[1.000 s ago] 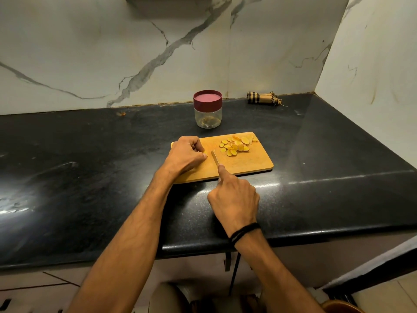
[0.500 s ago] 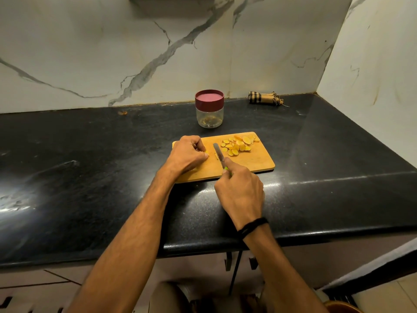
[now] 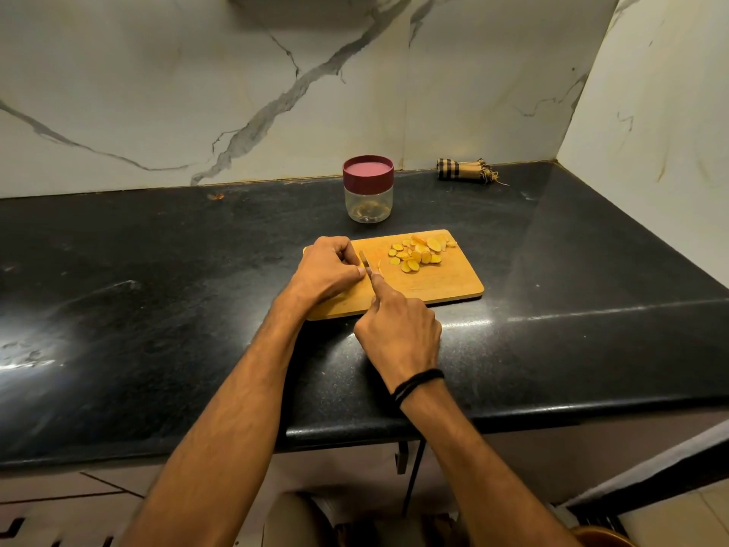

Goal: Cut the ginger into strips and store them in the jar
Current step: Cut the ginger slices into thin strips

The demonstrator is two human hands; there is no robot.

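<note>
While cutting on board (image 3: 453, 286), pinning ginger piece, mostly hidden, under curled left hand (image 3: 327, 270), gripping knife (image 3: 366, 263) in right hand (image 3: 398, 329); keeping knuckles forward, strokes thin. Leaving slices (image 3: 418, 254) heaped before lidded jar (image 3: 368, 191).

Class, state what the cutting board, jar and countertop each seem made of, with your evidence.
Cutting board: likely wood or bamboo, matt, visible grain and pale edge. Jar: clear plastic or glass, see-through wall; its maroon lid looks plastic. Countertop: polished dark stone, speckled, with glossy reflections.
</note>
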